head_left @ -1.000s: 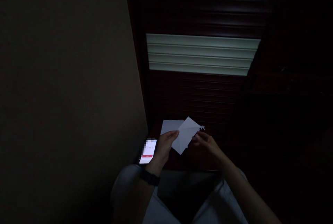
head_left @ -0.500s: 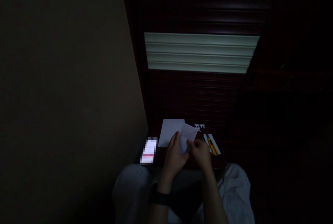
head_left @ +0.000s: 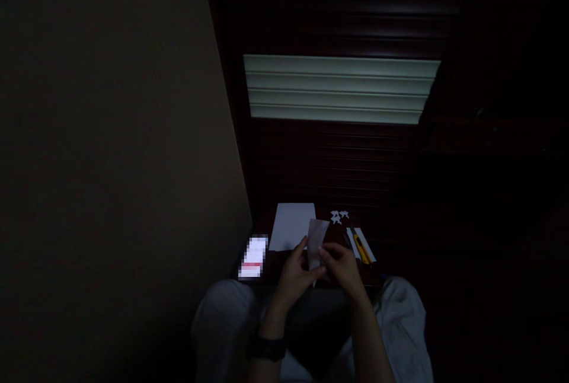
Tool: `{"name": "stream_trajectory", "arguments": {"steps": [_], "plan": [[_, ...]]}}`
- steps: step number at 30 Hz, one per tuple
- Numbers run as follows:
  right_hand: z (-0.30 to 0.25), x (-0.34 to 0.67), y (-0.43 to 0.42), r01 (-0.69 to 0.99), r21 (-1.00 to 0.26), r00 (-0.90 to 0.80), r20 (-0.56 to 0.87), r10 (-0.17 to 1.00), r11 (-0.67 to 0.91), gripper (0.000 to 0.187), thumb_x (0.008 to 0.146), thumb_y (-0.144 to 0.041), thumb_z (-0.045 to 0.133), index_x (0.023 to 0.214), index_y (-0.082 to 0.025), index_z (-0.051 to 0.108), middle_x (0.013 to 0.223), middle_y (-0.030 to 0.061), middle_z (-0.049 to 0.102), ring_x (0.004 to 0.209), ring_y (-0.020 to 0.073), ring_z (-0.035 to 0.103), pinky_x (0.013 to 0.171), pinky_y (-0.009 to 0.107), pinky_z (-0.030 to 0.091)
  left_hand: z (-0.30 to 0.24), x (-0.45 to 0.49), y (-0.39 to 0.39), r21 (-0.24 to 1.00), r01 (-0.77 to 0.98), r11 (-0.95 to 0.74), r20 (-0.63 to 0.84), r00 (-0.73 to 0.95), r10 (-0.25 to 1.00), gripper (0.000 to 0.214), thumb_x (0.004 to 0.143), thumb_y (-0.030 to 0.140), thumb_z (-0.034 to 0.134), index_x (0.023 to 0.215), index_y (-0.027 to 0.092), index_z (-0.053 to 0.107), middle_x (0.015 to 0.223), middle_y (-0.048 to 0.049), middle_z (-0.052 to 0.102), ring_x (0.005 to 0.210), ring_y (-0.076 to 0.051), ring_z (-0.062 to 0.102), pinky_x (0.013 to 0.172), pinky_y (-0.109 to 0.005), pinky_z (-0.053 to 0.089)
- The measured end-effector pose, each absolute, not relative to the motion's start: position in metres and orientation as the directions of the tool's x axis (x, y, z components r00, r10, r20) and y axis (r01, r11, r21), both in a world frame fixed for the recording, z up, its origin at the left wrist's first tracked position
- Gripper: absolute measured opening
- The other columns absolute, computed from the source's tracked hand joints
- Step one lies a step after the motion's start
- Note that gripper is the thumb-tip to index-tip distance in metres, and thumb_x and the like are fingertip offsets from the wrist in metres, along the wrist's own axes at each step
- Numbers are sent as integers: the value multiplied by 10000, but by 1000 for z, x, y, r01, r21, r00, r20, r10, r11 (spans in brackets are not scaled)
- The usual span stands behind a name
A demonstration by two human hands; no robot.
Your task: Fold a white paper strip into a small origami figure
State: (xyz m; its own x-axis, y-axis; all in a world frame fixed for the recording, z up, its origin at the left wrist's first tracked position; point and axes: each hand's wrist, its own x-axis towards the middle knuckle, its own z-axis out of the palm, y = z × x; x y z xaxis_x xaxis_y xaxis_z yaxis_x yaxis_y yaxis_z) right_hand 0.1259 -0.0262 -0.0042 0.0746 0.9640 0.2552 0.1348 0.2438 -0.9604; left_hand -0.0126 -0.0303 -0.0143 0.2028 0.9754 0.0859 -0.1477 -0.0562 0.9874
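Observation:
In a very dark room, my left hand point(head_left: 296, 270) and my right hand point(head_left: 342, 267) are closed together on a small folded piece of white paper point(head_left: 316, 242), which stands upright between them over the near edge of a dark table point(head_left: 382, 264). A dark watch is on my left wrist. Just behind the folded piece lies a flat white sheet point(head_left: 292, 226). My light trousers show below the hands.
A lit phone point(head_left: 253, 257) lies at the table's left. Small white paper scraps point(head_left: 339, 216) and a yellow utility knife point(head_left: 362, 248) on a paper strip lie at the right. A pale wall stands left, dark slatted furniture with a light band point(head_left: 340, 88) behind.
My hands drew closer together and nearer to me. The paper went from a wide open piece to a narrow folded one held upright. The knife came into view.

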Motion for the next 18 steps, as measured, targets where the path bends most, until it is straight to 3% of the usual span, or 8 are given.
{"name": "stream_trajectory", "arguments": {"steps": [3,8,18], "plan": [[-6,129,-27,115,-962,59,257,965,249,315,716,-440,594,860,-166,654,808,77,677,757,232,614,656,317,480,-11,-12,-32,966,-253,-59,121,238,964,849,598,192,722,1331,188,295,1242,-147,504,1060,-261,536,865,-391,458],[-4,130,-27,78,-958,43,281,959,277,325,711,-428,609,909,-173,643,889,89,673,824,242,614,706,327,484,-10,-12,-30,966,-255,-43,106,241,965,836,581,178,735,1312,190,330,1315,-142,427,1083,-264,521,860,-361,470],[-4,133,-27,74,-958,22,279,960,277,345,687,-443,633,876,-156,663,883,90,681,843,249,615,752,339,474,-13,-18,-28,938,-345,-2,94,250,964,740,601,168,732,1270,203,418,1323,-150,415,1120,-296,483,929,-415,397]]}}
